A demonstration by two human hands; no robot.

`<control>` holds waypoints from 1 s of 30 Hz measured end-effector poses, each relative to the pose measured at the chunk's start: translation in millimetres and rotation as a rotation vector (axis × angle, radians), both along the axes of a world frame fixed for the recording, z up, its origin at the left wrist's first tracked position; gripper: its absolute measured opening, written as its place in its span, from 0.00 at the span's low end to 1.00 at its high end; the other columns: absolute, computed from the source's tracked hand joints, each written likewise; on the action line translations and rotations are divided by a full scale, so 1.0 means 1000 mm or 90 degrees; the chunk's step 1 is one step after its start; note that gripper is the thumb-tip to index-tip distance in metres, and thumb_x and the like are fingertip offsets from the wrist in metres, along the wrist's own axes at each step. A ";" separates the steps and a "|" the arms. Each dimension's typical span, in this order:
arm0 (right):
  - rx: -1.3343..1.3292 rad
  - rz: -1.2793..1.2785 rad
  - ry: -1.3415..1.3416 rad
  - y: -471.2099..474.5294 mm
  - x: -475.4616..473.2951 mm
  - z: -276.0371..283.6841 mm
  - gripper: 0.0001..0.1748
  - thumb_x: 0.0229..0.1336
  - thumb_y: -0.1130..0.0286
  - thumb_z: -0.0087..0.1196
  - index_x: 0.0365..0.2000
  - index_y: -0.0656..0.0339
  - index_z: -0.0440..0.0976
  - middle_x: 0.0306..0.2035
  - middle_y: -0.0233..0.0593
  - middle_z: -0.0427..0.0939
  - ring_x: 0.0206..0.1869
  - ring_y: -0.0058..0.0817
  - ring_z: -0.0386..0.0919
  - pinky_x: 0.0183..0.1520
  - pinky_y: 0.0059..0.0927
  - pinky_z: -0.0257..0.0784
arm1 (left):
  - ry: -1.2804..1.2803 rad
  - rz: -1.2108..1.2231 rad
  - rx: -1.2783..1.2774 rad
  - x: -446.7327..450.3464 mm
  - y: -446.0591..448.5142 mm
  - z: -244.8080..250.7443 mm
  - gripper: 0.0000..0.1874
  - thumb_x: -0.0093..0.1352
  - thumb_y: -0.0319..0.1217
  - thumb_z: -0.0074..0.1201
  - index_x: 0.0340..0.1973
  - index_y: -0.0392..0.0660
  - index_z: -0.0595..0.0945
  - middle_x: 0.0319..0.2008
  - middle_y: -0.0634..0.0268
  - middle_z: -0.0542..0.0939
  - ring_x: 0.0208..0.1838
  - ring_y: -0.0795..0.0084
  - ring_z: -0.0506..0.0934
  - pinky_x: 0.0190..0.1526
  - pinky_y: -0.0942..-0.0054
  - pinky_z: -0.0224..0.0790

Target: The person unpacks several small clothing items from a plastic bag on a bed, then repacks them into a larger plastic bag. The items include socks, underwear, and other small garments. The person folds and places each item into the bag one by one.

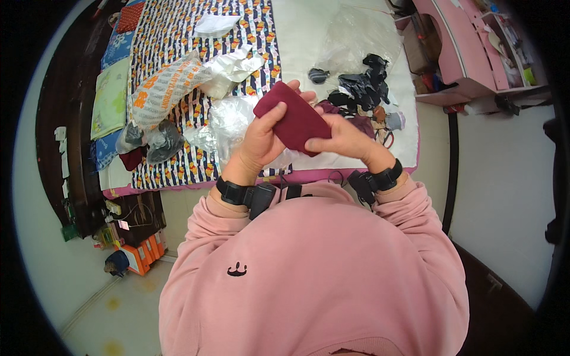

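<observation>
A folded piece of dark red fabric [294, 118] is held in front of me, above the near edge of the bed. My left hand [267, 133] supports it from below, its thumb lying across the top face. At the lower right corner my right hand [340, 137] pinches the cloth between thumb and fingers. The fingers beneath the fabric are partly hidden. Just beyond the right hand lies a loose pile of black cloth or plastic [365, 86] with brown and maroon pieces. A small dark striped bundle [319, 75] rests beside that pile.
A clear plastic bag [231, 118] and a printed plastic bag [167, 91] lie on the patterned sheet [262, 26]. Dark bundles in clear plastic [164, 141] sit to the left. Another clear sheet [360, 35] is at the back. Pink shelving [454, 49] stands right of the bed.
</observation>
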State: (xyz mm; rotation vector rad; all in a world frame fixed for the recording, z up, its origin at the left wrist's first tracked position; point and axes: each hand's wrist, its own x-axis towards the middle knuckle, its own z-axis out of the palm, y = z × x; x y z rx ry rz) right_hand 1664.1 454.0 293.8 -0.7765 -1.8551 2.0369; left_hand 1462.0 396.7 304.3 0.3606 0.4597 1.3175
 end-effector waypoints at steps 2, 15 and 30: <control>-0.126 0.027 -0.018 -0.008 -0.006 0.002 0.19 0.59 0.67 0.62 0.48 0.67 0.77 0.40 0.32 0.81 0.40 0.18 0.77 0.45 0.23 0.73 | 0.058 0.071 0.015 -0.004 0.000 0.003 0.35 0.70 0.22 0.48 0.71 0.41 0.54 0.64 0.48 0.70 0.63 0.56 0.73 0.65 0.56 0.66; -0.370 -0.033 -0.030 -0.023 0.000 -0.018 0.22 0.63 0.70 0.58 0.55 0.68 0.72 0.46 0.34 0.80 0.44 0.18 0.78 0.50 0.24 0.75 | 0.274 0.278 0.039 -0.056 -0.002 -0.001 0.27 0.71 0.20 0.48 0.65 0.41 0.64 0.63 0.51 0.72 0.60 0.48 0.76 0.60 0.53 0.73; 0.115 -0.165 -0.050 -0.019 0.005 -0.015 0.27 0.57 0.73 0.61 0.57 0.60 0.68 0.50 0.34 0.76 0.53 0.23 0.73 0.53 0.27 0.70 | 0.475 0.251 0.140 -0.039 -0.005 0.009 0.28 0.72 0.17 0.42 0.68 0.37 0.61 0.63 0.53 0.72 0.60 0.56 0.77 0.63 0.62 0.70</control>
